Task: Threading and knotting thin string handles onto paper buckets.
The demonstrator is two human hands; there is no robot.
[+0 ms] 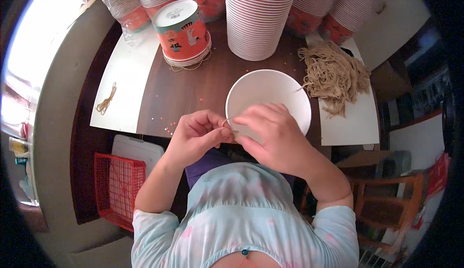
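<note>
In front of me a white paper bucket (295, 108) lies with its open mouth turned toward me. At its near left rim, my left hand (200, 135) pinches a thin tan cord (226, 121) between thumb and fingertips. My right hand (275, 135) is closed on the same cord from the other side and covers part of the bucket's mouth. The cord bends in a small loop between the fingers; whether it passes through the rim I cannot tell. Another strand (300, 89) shows at the bucket's right wall, near a tangled pile of tan cords (333, 72).
An upside-down orange printed bucket (182, 38) stands at the back left, with cord around its base. Beside it rises a tall stack of nested buckets (258, 21); more wrapped stacks line the back. A small cord bundle (106, 100) lies left. A red basket (118, 186) sits below.
</note>
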